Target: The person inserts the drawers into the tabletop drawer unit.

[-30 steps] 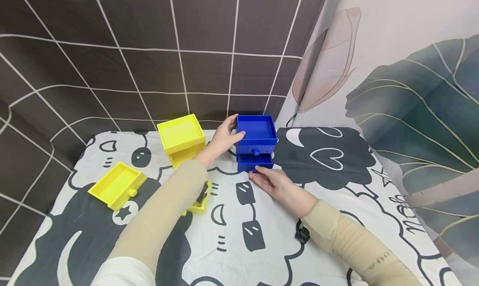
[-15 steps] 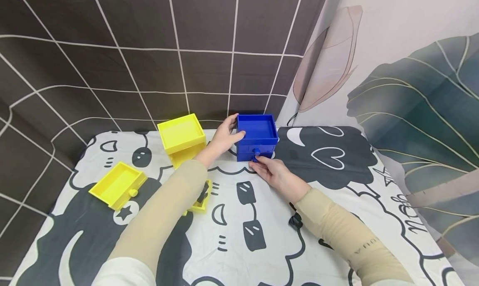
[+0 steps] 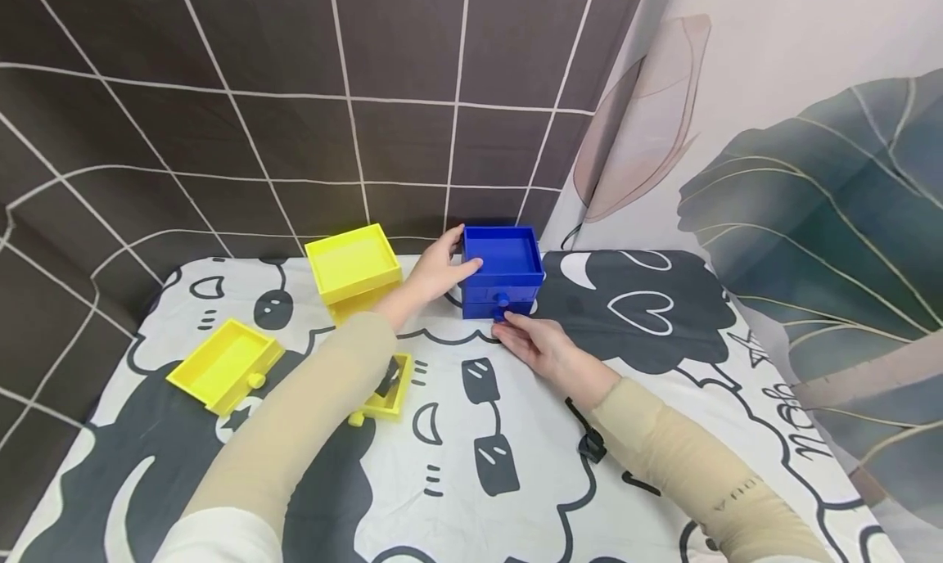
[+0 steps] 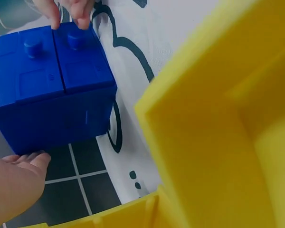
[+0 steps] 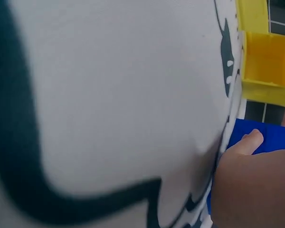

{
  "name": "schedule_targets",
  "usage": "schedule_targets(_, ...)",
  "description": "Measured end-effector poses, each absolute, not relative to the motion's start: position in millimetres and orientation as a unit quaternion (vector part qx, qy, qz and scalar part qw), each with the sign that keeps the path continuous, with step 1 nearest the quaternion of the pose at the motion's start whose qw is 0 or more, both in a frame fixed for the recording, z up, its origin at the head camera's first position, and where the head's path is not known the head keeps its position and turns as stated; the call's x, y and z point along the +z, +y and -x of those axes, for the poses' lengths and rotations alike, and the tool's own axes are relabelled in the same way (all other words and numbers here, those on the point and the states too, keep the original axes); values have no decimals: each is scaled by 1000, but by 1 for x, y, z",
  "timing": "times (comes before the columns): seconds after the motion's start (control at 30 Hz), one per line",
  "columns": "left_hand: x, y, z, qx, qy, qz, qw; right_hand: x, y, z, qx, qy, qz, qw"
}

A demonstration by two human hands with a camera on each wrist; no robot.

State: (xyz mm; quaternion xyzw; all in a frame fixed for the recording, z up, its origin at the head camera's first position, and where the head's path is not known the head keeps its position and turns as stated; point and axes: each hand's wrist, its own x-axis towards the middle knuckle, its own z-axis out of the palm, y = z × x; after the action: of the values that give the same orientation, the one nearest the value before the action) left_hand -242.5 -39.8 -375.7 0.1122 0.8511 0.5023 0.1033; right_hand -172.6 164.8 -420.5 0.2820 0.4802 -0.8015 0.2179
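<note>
A small blue two-drawer box (image 3: 482, 286) with an open tray top stands at the back of the bed, both drawers pushed in. My left hand (image 3: 438, 270) holds its left side, thumb by the front edge and fingers toward the back. In the left wrist view, its fingertips (image 4: 38, 159) lie against the box's side. My right hand (image 3: 543, 349) is at the front, fingers touching the bottom drawer near its round knob (image 4: 77, 40). That knob shows uncovered in the left wrist view, with the fingertips just beyond it.
A yellow box (image 3: 354, 262) with an open front stands to the left. One yellow drawer (image 3: 227, 365) lies at far left; another yellow drawer (image 3: 390, 399), holding something dark, lies partly behind my left forearm. A tiled-pattern cloth wall (image 3: 295, 137) rises behind.
The blue box's bottom drawer, pulled out a second ago, has slid in under my right hand. The right fingers have since eased slightly off the lower knob. My left hand has kept its hold.
</note>
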Motion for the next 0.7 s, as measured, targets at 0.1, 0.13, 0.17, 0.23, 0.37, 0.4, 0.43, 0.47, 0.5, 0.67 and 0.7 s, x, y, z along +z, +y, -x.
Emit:
schedule_targets(0.1, -374, -45, 238, 495, 854, -119, 109, -414, 172, 166, -803, 481, -270, 225)
schedule_targets(0.13, -374, -48, 236, 496, 853, -124, 109, -411, 174, 164, -804, 482, -264, 229)
schedule_targets(0.17, -374, -50, 234, 495, 852, -130, 108, -408, 176, 163, -804, 484, -257, 232)
schedule_targets(0.23, -374, -55, 231, 491, 852, -147, 105, -400, 180, 160, -801, 496, -237, 238)
schedule_targets(0.37, -368, -64, 219, 468, 859, -182, 98, -381, 186, 159, -793, 524, -185, 250)
schedule_targets(0.4, -367, -66, 216, 460, 862, -190, 97, -376, 188, 158, -790, 532, -174, 252)
schedule_targets(0.43, -365, -68, 213, 455, 864, -195, 98, -371, 188, 158, -787, 539, -162, 254)
schedule_targets(0.47, -364, -71, 210, 446, 867, -201, 95, -365, 189, 158, -784, 545, -152, 255)
schedule_targets(0.5, -362, -74, 207, 441, 869, -206, 95, -359, 189, 158, -781, 551, -141, 257)
schedule_targets(0.67, -353, -91, 194, 418, 877, -228, 73, -331, 183, 162, -762, 585, -94, 262)
schedule_targets(0.7, -351, -95, 192, 415, 878, -230, 68, -326, 181, 164, -758, 592, -85, 262)
